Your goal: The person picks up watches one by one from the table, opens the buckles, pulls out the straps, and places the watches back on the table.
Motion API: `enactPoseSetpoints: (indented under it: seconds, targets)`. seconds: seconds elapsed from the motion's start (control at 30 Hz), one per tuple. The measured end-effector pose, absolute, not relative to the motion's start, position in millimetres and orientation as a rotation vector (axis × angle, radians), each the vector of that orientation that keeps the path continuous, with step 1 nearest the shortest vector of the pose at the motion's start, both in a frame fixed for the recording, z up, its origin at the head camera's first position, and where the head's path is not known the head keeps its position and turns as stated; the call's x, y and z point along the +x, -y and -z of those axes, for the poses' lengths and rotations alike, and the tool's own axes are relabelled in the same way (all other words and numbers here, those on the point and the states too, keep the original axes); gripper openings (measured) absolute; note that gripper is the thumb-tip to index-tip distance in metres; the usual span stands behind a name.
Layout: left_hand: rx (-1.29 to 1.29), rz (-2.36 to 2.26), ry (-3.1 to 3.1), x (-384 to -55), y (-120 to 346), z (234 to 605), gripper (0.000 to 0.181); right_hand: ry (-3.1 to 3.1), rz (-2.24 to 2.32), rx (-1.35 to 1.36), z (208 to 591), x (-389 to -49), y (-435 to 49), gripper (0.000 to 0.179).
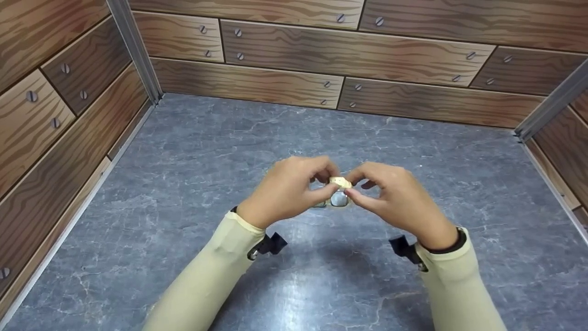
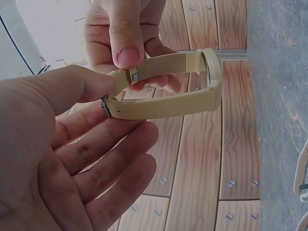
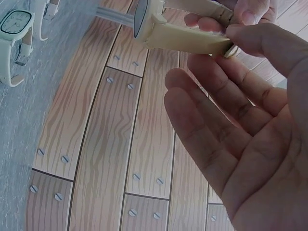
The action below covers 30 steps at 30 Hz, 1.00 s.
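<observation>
Between both hands is a wristwatch with a cream strap (image 1: 341, 182), its strap bent into a loop. The case (image 2: 211, 79) is at the far end of that loop from the fingers, and its dial faces away in the left wrist view. My left hand (image 1: 296, 186) pinches the strap near the metal buckle (image 2: 105, 108), its other fingers spread out below. Opposite it, the thumb and fingertips of my right hand (image 1: 397, 195) grip the strap close to a metal strap piece (image 2: 134, 76). Fingers partly hide the joined strap ends.
More watches lie on the grey marbled tabletop (image 1: 220, 138). One has a white dial and pale strap (image 3: 17, 21); another pale-strapped watch (image 3: 44, 19) is beside it. Wood-plank-patterned walls (image 1: 294, 46) with metal corner posts (image 1: 138, 50) enclose the back and sides.
</observation>
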<state>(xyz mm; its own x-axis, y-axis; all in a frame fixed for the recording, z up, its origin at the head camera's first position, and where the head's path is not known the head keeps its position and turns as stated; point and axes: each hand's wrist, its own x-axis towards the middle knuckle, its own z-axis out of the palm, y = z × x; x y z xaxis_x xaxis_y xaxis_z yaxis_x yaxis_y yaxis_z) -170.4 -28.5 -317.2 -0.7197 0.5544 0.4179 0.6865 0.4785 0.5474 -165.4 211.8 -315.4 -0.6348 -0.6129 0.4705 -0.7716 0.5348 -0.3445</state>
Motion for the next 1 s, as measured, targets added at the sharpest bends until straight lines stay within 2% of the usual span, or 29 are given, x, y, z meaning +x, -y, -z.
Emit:
enactPoseSetpoints:
  seconds: [0.23, 0.87, 1.0]
  targets:
    - [-1.111, 1.007, 2.573, -169.2, 25.8, 318.1, 0.024, 2.48, -0.729, 1.195, 316.1, -164.8, -210.8, 0.014]
    - [-1.159, 1.031, 2.506, -171.5, 23.8, 324.0, 0.002, 2.459, -0.786, 1.264, 315.8, -163.1, -209.6, 0.013]
    - [-1.177, 1.04, 2.497, -173.0, 23.7, 325.2, 0.004, 2.465, -0.786, 1.264, 315.8, -162.8, -208.8, 0.013]
